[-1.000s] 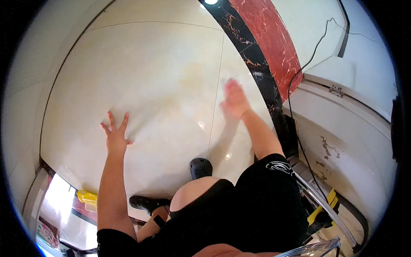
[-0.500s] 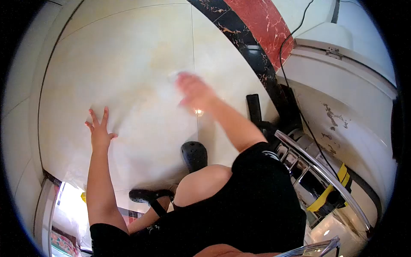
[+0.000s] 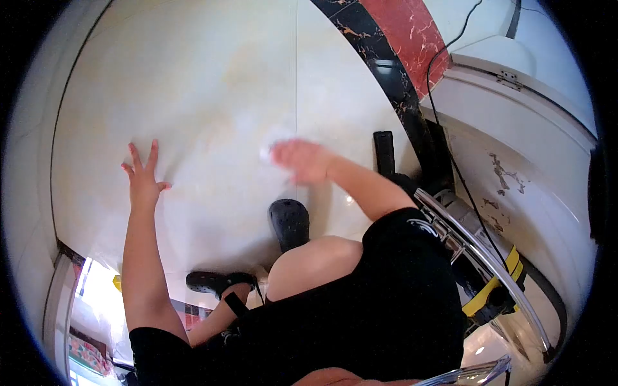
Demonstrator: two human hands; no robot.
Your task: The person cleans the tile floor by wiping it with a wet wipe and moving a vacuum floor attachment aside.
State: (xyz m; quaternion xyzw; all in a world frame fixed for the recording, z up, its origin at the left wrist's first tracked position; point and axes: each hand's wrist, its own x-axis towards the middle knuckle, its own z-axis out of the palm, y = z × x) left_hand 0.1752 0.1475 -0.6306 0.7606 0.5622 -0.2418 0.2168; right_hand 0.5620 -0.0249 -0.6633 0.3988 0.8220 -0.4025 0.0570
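My left hand (image 3: 145,177) rests on the pale tiled floor (image 3: 212,83) with its fingers spread and nothing in it. To the right, my right hand (image 3: 301,159) is low over the floor, above a dark clog, and is blurred by motion. A small whitish thing (image 3: 265,153) shows at its fingertips, too smeared to make out. Faint yellowish stains mark the floor beyond both hands.
Two dark clogs (image 3: 289,222) are on my feet. A black and red stone border (image 3: 402,80) curves at the right. Beside it are a white door panel (image 3: 515,109), a black cable (image 3: 444,128), a black bar (image 3: 384,153) and a chrome rail (image 3: 489,251).
My right hand has swept left across the floor, then nearer my body. My left hand stays spread on the floor. The view has shifted, and the black bar has come into sight.
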